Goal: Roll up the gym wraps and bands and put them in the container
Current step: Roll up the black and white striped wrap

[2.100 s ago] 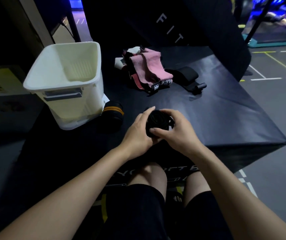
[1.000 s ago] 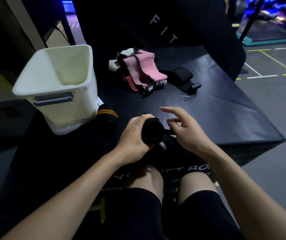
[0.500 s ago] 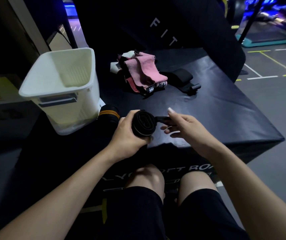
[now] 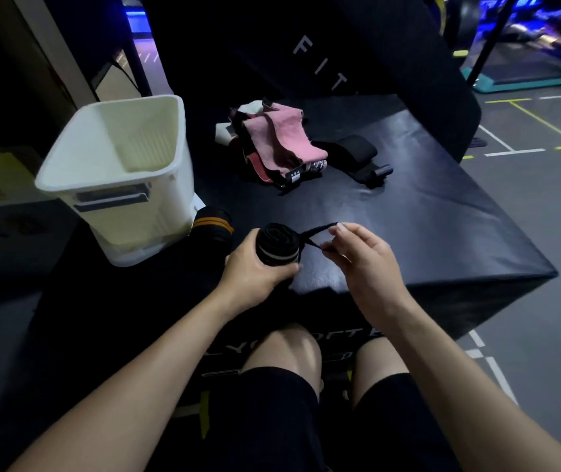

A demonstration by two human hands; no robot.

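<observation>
My left hand is wrapped around the rolled black wrap, fingers curled under it, holding it just above the near edge of the black padded box. My right hand pinches the wrap's thin black loop between thumb and fingertips, pulled out taut to the side. Just left of the roll sits another rolled wrap with orange stripes, right up against the white container. Further back there's a heap of pink and black bands, with a black strap beside it.
</observation>
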